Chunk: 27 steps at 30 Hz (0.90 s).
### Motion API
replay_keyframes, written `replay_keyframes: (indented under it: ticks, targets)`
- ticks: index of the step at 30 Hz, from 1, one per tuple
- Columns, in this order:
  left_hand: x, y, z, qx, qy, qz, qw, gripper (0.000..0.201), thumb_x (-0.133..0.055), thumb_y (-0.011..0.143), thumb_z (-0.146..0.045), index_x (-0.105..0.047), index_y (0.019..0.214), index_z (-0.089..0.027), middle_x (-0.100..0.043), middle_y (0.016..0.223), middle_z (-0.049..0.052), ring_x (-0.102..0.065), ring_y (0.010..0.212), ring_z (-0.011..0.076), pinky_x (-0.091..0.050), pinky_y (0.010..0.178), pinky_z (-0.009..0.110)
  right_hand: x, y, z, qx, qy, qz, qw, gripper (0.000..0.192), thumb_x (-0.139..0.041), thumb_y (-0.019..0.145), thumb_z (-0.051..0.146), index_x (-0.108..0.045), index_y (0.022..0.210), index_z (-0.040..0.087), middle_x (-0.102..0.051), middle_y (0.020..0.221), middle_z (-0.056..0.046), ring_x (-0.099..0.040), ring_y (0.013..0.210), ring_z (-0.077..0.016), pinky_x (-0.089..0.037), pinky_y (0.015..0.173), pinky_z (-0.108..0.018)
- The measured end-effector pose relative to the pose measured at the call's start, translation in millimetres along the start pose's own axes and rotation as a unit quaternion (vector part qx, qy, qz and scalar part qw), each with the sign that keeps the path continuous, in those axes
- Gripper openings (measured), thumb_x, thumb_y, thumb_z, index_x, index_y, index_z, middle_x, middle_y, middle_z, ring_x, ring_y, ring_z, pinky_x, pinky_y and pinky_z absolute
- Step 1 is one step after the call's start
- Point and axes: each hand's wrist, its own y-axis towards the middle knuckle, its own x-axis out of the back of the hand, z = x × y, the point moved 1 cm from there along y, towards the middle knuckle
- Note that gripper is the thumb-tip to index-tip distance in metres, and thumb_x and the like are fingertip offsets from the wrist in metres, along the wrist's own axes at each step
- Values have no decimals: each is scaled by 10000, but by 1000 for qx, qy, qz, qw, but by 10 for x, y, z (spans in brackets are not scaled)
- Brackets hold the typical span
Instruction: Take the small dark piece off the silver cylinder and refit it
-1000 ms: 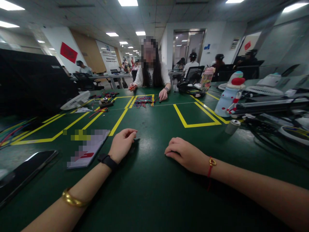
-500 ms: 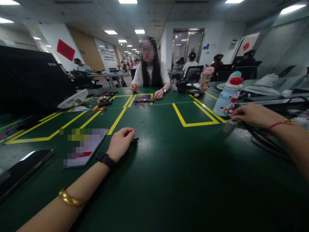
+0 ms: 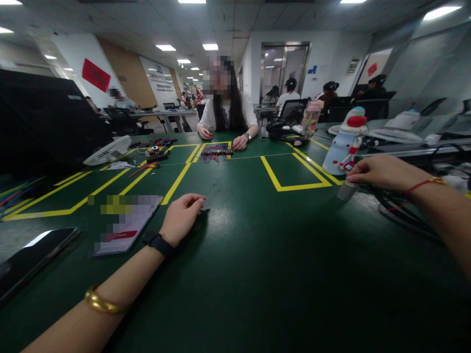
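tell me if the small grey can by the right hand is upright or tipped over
Upright. The small grey can stands on its base on the green table, with the right hand touching its top.

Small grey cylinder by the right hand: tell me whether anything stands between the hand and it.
Nothing visible does. The right hand is already at the small grey cylinder, its fingers over the top. The snowman-shaped bottle stands just behind, and dark cables lie to the right, neither in between.
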Motion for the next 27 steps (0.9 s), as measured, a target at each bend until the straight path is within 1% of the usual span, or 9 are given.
replay_keyframes:
  ticks: [6, 10, 12, 16, 18, 21, 24, 25, 27]
  targets:
    - [0, 1, 3, 5, -2, -1, 1000, 330, -534, 732, -425, -667, 920, -189, -635, 711, 13, -539, 582, 150, -374, 522, 246, 39, -2, -82, -20, -4, -5, 1000, 269, -641, 708, 384, -713, 810, 146, -661, 773, -85, -540, 675, -143, -324, 642, -275]
    - [-3, -4, 9, 4, -13, -3, 1000, 322, -543, 724, -418, -670, 909, -186, -629, 692, 8, -539, 581, 149, -375, 529, 245, 32, -1, -89, -3, 6, 16, 1000, 254, -647, 697, 369, -715, 793, 144, -661, 763, -91, -545, 657, -138, -329, 634, -277]
    - [-3, -6, 12, 4, -15, -2, 1000, 320, -542, 726, -417, -668, 911, -188, -626, 691, 6, -539, 582, 149, -375, 529, 244, 31, -8, -64, -12, 13, 18, 1000, 263, -660, 679, 371, -710, 797, 141, -660, 760, -90, -551, 648, -135, -333, 626, -272]
    - [-3, -7, 13, 0, -11, -2, 1000, 321, -539, 732, -423, -668, 913, -192, -626, 693, 4, -538, 585, 149, -375, 534, 243, 34, -25, -35, -39, 21, 43, 998, 358, -617, 693, 465, -697, 773, 126, -640, 688, -89, -527, 567, -116, -323, 574, -269]
    - [-2, -7, 12, 3, -6, -3, 1000, 321, -541, 731, -425, -670, 909, -192, -628, 690, 4, -536, 577, 149, -374, 534, 245, 35, -23, -55, -34, 24, 45, 998, 326, -614, 703, 430, -697, 762, 120, -636, 679, -89, -520, 558, -110, -323, 568, -268]
    - [-1, -8, 7, 4, -1, 0, 1000, 318, -541, 735, -425, -670, 912, -194, -632, 707, 8, -539, 582, 150, -374, 529, 244, 20, -12, -107, -18, 59, 44, 997, 282, -654, 672, 344, -700, 856, 136, -656, 793, -94, -548, 635, -119, -347, 594, -263]
    - [-1, -9, 4, 2, 2, 3, 1000, 314, -534, 743, -424, -668, 915, -198, -633, 717, 9, -546, 597, 152, -372, 524, 241, -29, -6, -121, -15, 96, 59, 994, 452, -708, 600, 370, -662, 985, 139, -648, 935, -115, -563, 695, -134, -368, 601, -259]
    - [-2, -9, 3, 1, 2, 3, 1000, 315, -532, 745, -424, -667, 917, -197, -632, 715, 9, -546, 597, 151, -371, 522, 240, -49, -5, -112, -13, 87, 59, 994, 478, -719, 580, 382, -654, 981, 130, -646, 941, -122, -563, 696, -139, -372, 603, -261]
    - [-4, -8, 2, -2, 1, 5, 1000, 318, -530, 746, -423, -667, 917, -193, -630, 712, 10, -541, 588, 149, -369, 520, 241, -82, -3, -79, -4, 50, 51, 997, 430, -731, 557, 379, -658, 891, 118, -651, 884, -118, -557, 682, -145, -375, 609, -264]
